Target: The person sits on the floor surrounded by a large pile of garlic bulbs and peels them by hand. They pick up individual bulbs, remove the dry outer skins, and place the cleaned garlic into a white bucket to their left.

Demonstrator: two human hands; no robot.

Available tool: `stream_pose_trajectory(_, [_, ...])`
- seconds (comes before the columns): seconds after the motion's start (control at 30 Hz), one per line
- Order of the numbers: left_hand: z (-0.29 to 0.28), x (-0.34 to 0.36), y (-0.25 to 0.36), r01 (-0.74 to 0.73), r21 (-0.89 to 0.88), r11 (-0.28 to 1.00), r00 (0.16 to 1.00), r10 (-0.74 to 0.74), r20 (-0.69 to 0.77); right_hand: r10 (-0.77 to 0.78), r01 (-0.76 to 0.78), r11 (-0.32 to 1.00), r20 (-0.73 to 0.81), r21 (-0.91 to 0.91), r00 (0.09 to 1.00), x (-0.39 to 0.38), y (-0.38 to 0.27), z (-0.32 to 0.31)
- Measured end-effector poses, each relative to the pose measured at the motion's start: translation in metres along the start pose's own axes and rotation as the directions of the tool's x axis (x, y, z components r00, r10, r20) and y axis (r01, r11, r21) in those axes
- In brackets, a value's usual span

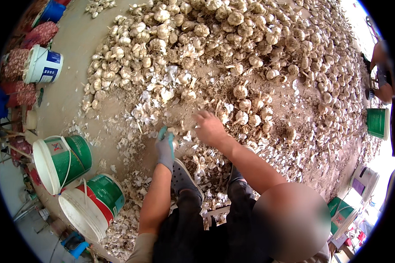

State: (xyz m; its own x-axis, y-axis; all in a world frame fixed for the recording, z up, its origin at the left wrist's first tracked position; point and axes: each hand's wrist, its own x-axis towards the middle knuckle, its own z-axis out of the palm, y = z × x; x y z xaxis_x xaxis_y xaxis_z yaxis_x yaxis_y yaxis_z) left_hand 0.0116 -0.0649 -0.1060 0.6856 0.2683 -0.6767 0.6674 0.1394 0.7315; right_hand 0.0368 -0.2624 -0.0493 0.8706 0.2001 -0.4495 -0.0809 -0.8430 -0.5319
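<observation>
My left hand wears a grey glove with teal fingertips. Its fingers are closed around a garlic bulb, partly hidden by the glove. Bare and a little blurred, my right hand hovers just to the right of it, over the littered ground; whether its fingers grip anything does not show. Beyond both hands lies a large heap of garlic bulbs with dry stems and roots. A small cluster of bulbs rests right of my right hand. Papery garlic skins are strewn around my shoes.
Two green-and-white buckets, one upper and one lower, lie tipped at the left. A white bucket and red mesh sacks line the far left. At the right edge are a green bucket and another person's arm.
</observation>
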Motion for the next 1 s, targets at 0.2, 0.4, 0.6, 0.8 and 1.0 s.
stream_pose_trajectory(0.2, [-0.001,-0.007,0.014,-0.136,0.842,0.521,0.983,0.177,0.049,0.034,-0.031,0.964,-0.006,0.263,0.999,-0.012,-0.014,0.038])
stream_pose_trajectory(0.4, [-0.071,0.037,0.01,0.333,-0.146,0.932,0.913,-0.28,0.295,-0.106,0.09,0.908,0.017,0.41,0.994,-0.019,-0.036,0.041])
stream_pose_trajectory(0.6, [0.008,-0.03,0.031,0.473,-0.425,0.771,0.751,-0.101,0.653,-0.177,0.306,0.729,-0.263,0.612,0.948,-0.039,-0.017,0.026])
stream_pose_trajectory(0.8, [0.005,-0.044,0.048,0.369,-0.264,0.891,0.815,-0.174,0.552,-0.169,0.474,0.66,-0.501,0.582,0.849,-0.025,-0.026,0.009])
stream_pose_trajectory(1.0, [0.0,-0.064,0.059,0.369,-0.257,0.893,0.588,-0.01,0.809,-0.235,0.482,0.629,-0.441,0.61,0.866,-0.035,-0.03,-0.015])
